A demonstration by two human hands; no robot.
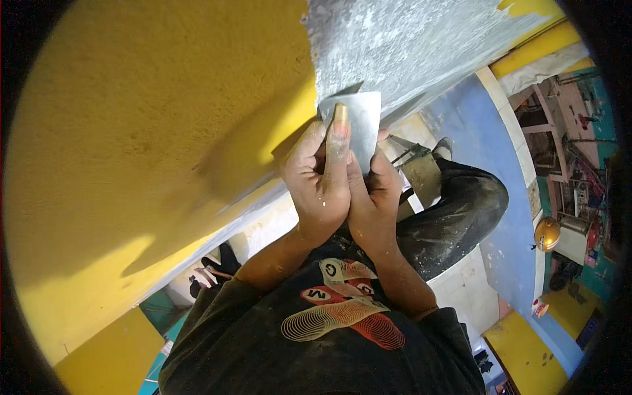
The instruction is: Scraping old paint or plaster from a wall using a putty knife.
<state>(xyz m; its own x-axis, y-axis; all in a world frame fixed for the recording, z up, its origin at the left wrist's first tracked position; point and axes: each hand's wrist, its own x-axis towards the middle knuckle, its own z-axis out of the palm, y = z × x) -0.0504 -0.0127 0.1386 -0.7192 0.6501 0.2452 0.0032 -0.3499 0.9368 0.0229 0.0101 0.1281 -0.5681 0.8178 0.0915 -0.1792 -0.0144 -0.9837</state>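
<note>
A flat, thin metal scraper blade [368, 118] is between my two hands, in front of the wall. My left hand [321, 182] grips its left side, the thumb lying along the metal face. Lower on the right side, my right hand [375, 197] holds it too, with fingers partly hidden behind. Both hands touch and bear pale dust. Just behind the blade, the yellow painted wall [148, 123] meets a rough grey-white patch [395, 44] with a ragged paint edge. Whether the blade touches the wall I cannot tell.
My bent leg [454, 217] in dark, dusty trousers lies to the right, near a metal-framed support [419, 173]. A blue surface [474, 123] with a pale border curves beyond it. A golden helmet [547, 234] and shelving stand far right. Another person [222, 264] is at lower left.
</note>
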